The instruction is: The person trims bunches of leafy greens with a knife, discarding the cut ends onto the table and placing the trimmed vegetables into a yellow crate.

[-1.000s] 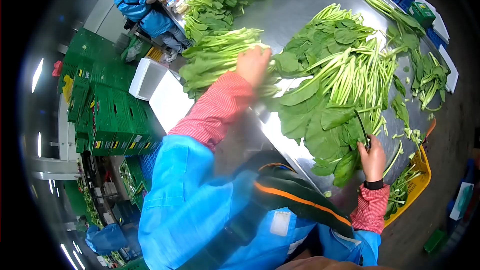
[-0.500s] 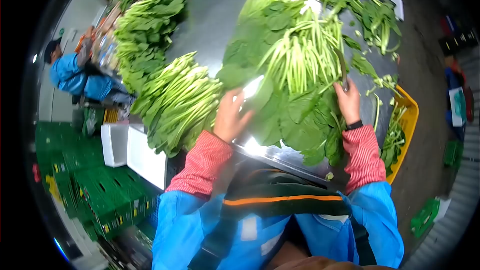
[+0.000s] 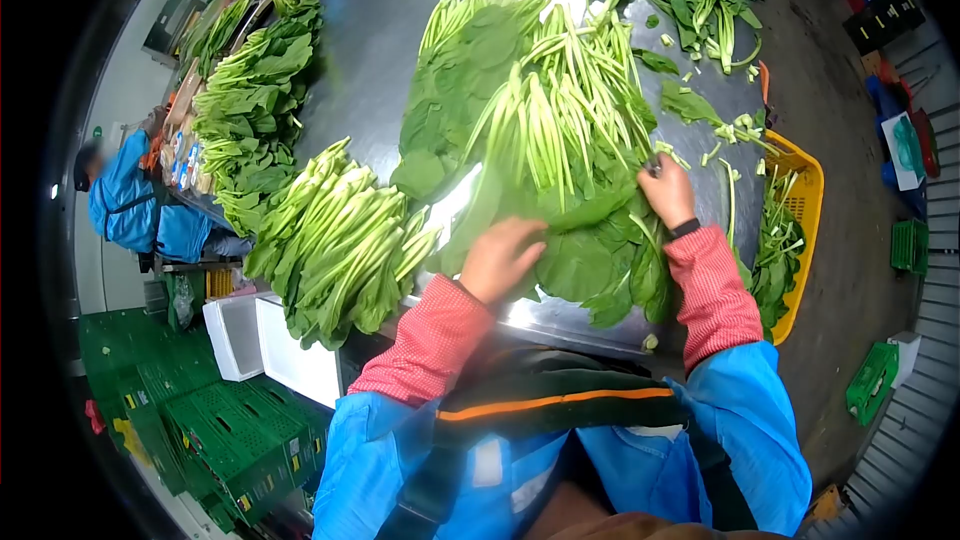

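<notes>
My left hand (image 3: pixel 503 258) is at the lower left edge of a pile of leafy greens (image 3: pixel 590 250), fingers bent against blurred leaves; whether it grips one is unclear. At the right side of that pile, my right hand (image 3: pixel 667 188) is closed around a small dark handle, its blade hard to make out. Pale stems (image 3: pixel 550 120) fan out above both hands, over the broad leaves. Left of my left hand lies another bundle of greens (image 3: pixel 335 240), stems up and to the right.
A metal table (image 3: pixel 375 70) bears more greens (image 3: pixel 255 110) at the left and trimmings (image 3: pixel 705 15) at upper right. A yellow basket (image 3: pixel 808 240) stands right, green crates (image 3: pixel 235 435) and a white foam box (image 3: pixel 300 350) lower left. Two people in blue are beyond the table's left side.
My left hand has moved right, onto the pile's lower leaves. The right hand still holds the dark-handled tool, whose curved blade showed earlier. The whole view has shifted, bringing another person in at upper left.
</notes>
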### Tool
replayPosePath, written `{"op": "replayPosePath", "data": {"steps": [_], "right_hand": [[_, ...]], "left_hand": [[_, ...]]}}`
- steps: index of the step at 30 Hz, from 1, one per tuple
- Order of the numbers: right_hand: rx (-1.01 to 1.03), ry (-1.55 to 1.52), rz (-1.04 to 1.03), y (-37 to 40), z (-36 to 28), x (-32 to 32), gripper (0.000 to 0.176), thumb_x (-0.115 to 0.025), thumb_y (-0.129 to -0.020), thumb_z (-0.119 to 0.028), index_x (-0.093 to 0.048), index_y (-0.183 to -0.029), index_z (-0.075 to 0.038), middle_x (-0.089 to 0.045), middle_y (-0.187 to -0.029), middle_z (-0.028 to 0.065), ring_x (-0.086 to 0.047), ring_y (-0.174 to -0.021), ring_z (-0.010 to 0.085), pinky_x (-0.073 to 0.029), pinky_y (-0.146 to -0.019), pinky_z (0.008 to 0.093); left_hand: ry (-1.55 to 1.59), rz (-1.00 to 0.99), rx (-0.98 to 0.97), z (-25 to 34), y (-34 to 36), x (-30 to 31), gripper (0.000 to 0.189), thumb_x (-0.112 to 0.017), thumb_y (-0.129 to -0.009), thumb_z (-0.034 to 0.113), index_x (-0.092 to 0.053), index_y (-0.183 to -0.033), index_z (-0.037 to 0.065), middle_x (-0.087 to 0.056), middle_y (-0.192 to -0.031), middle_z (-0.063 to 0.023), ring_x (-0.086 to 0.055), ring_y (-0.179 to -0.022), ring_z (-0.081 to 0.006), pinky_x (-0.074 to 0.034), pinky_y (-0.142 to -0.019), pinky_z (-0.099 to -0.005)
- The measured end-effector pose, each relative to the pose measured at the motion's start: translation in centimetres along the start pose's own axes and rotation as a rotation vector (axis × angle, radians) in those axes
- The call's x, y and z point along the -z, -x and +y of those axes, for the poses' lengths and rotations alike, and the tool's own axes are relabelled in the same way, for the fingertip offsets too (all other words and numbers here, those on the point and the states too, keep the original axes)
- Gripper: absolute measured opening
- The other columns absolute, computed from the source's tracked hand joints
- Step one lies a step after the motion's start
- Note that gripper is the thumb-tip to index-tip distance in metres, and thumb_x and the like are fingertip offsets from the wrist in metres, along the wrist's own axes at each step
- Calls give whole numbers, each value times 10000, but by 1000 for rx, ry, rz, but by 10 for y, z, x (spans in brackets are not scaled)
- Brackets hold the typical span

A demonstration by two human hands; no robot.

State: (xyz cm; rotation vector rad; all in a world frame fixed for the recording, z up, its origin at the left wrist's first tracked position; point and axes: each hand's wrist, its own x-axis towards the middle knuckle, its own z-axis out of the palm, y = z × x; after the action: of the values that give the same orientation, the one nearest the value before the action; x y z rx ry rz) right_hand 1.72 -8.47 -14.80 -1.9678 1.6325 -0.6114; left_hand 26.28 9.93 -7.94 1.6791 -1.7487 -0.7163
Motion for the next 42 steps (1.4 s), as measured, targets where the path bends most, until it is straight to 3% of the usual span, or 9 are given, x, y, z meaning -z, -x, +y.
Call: {"op": "replayPosePath", "data": {"steps": [6, 8, 11, 15, 22, 26, 33, 34, 42], "right_hand": [[20, -140, 238, -18, 15, 23, 398, -652, -842, -327, -597, -1071, -5, -676, -857, 200, -664, -777, 358, -506, -666, 415], [76, -165, 104, -28, -26, 24, 442, -652, -847, -371, -609, -1102, -12, -680, -910, 208, -673, -804, 335, -518, -708, 395], [113, -81, 46, -54, -61, 1, 534, -660, -818, -455, -618, -1098, -2, -671, -824, 218, -658, -763, 376, -520, -694, 433], [146, -71, 47, -82, -41, -42, 384, -640, -811, -291, -648, -1058, 4, -658, -809, 235, -666, -740, 347, -518, -686, 407], [188, -557, 165, -24, -49, 51, 290, -658, -798, -138, -636, -1041, 19, -666, -843, 177, -660, -716, 273, -515, -665, 339], [352, -507, 217, 6, -55, 104, 242, -652, -790, -61, -642, -1020, 15, -661, -877, 138, -653, -737, 224, -511, -672, 305], [128, -298, 271, 13, -10, 172, 308, -694, -843, -185, -632, -1091, -13, -667, -916, 131, -661, -743, 212, -512, -647, 289], [370, -38, 509, 9, 3, 178, 300, -702, -833, -187, -637, -1084, -35, -668, -942, 120, -661, -721, 244, -515, -634, 299], [556, 185, 290, 20, 28, 206, 199, -693, -753, -107, -634, -944, -98, -629, -817, 68, -637, -664, 247, -499, -566, 350]], "left_hand": [[15, 63, -24, -1, -12, -23, 337, -669, -813, 139, -599, -1135, 68, -616, -1008, -143, -611, -928, -322, -499, -817, -379], [-2, 91, -71, 8, -21, -37, 372, -675, -810, 142, -584, -1163, 67, -609, -1040, -146, -611, -941, -316, -498, -827, -377], [133, -156, -50, 27, -25, -56, 367, -683, -812, 149, -597, -1158, 63, -624, -982, -143, -626, -896, -296, -504, -786, -368], [219, -116, -50, 46, -36, -63, 273, -675, -825, 138, -647, -1082, 48, -648, -926, -131, -645, -842, -254, -509, -767, -344], [299, 297, 86, 50, -96, -39, 307, -648, -838, 38, -623, -1144, 25, -647, -1066, -83, -634, -949, -164, -511, -839, -291], [230, 321, -117, 80, -141, -53, 430, -700, -824, 102, -566, -1219, -1, -612, -1161, -116, -593, -1055, -192, -482, -881, -292], [818, -26, 196, 132, -159, -79, 363, -724, -822, 108, -603, -1126, -47, -672, -1002, -75, -613, -885, -122, -489, -798, -255], [734, -46, 158, 127, -164, -81, 288, -694, -848, 89, -625, -1106, -18, -675, -944, -23, -607, -810, -68, -491, -741, -215], [786, -312, 173, 175, -171, -71, 251, -686, -854, 136, -669, -1074, 15, -672, -931, 4, -589, -862, -70, -458, -816, -225]]}}
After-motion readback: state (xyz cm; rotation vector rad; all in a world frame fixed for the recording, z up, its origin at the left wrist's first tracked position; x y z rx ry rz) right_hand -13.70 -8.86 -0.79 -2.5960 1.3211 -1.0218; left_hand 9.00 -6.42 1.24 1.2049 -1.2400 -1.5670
